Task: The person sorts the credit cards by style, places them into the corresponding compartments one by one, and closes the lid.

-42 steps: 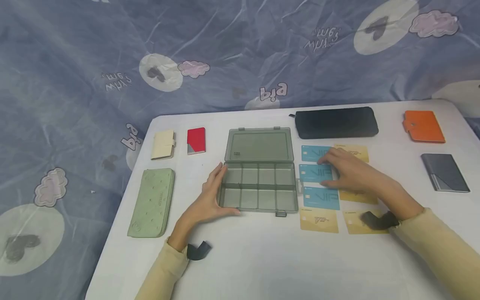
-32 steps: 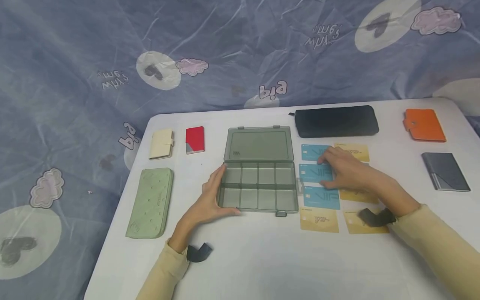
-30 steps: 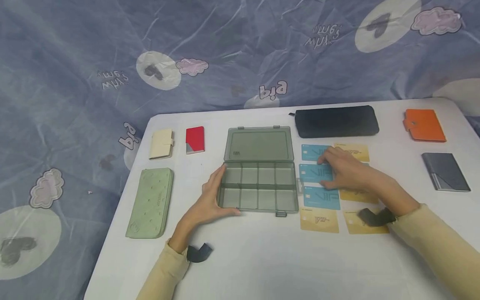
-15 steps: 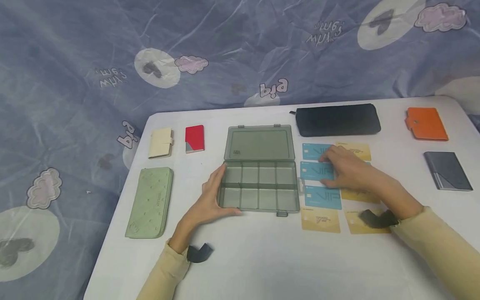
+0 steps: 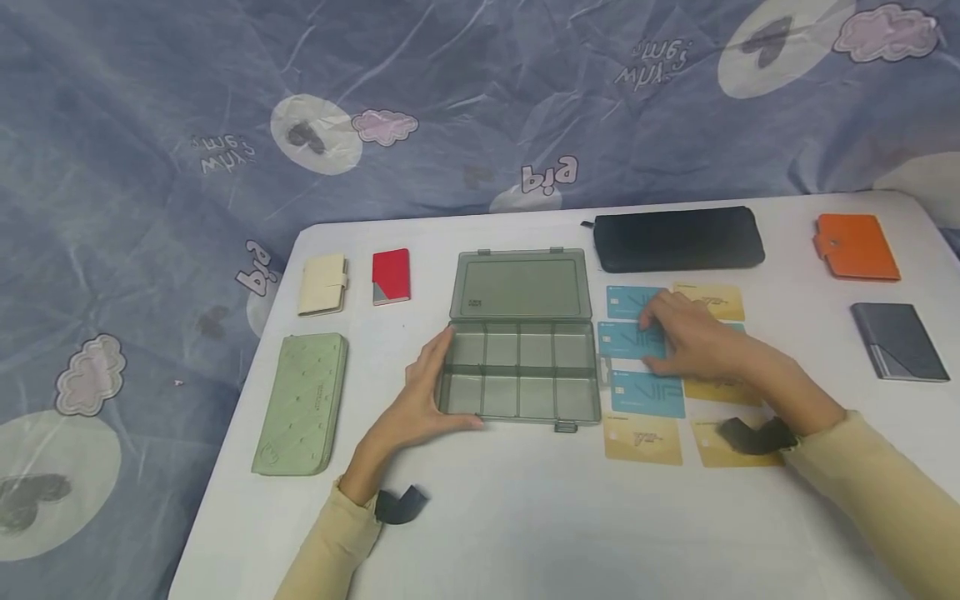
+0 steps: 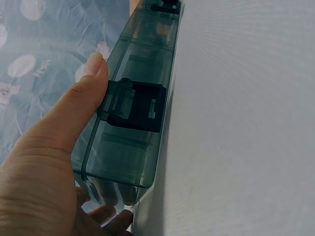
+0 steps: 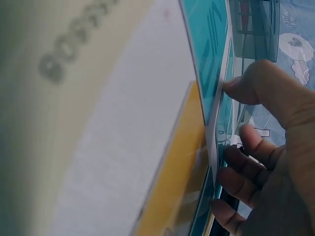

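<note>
A translucent grey-green compartment box [image 5: 519, 372] lies with its lid [image 5: 522, 286] folded back; no contents show in its compartments. My left hand [image 5: 412, 408] frames the box's left end, thumb along the front edge and straight fingers along the side; the left wrist view shows that thumb [image 6: 74, 115] by the front latch [image 6: 135, 105]. To the right of the box, my right hand [image 5: 697, 337] holds a blue VIP card [image 5: 626, 340] between thumb and fingertips at its long edges. The palm covers that card's right end. More blue cards [image 5: 647, 394] lie above and below it.
Gold cards [image 5: 643, 438] lie in front of and under my right arm. A black zip pouch [image 5: 678, 239], an orange card holder [image 5: 857, 247] and a dark grey case [image 5: 900, 342] stand right. Left are a green wallet [image 5: 302, 404], a cream holder [image 5: 323, 284] and a red case [image 5: 392, 277].
Both hands stay almost where they were. The blue card under my right fingertips has shifted very slightly left, and the head view has moved a little.
</note>
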The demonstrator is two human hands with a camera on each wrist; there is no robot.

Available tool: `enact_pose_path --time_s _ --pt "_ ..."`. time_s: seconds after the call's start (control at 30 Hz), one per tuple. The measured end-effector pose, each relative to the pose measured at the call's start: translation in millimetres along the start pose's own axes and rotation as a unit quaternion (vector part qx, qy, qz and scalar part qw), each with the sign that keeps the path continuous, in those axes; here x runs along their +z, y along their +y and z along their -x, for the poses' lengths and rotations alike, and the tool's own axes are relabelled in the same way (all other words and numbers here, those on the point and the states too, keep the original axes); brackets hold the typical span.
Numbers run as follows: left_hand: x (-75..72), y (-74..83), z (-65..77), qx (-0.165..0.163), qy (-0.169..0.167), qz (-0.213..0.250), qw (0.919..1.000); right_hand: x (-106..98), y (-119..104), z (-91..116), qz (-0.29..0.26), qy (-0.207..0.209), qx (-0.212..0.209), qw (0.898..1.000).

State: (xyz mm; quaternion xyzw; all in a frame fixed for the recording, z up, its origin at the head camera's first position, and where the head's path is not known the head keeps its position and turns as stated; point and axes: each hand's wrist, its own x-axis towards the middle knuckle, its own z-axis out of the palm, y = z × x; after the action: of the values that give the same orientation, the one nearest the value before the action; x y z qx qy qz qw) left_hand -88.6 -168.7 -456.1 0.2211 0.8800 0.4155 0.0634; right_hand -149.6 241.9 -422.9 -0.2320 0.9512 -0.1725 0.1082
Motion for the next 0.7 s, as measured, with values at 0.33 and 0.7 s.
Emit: enact_pose_path --time_s 0.33,0.7 --pt "-0.2 -2.1 0.4 0.011 0.006 -0.002 0.9999 -3.8 -3.0 -1.4 0.026 0.015 -0.007 1.000" --pt "1.4 -4.3 -0.6 0.002 0.005 0.005 1.0000 -3.1 -4.0 -2.3 -0.012 -0.017 0.029 0.999"
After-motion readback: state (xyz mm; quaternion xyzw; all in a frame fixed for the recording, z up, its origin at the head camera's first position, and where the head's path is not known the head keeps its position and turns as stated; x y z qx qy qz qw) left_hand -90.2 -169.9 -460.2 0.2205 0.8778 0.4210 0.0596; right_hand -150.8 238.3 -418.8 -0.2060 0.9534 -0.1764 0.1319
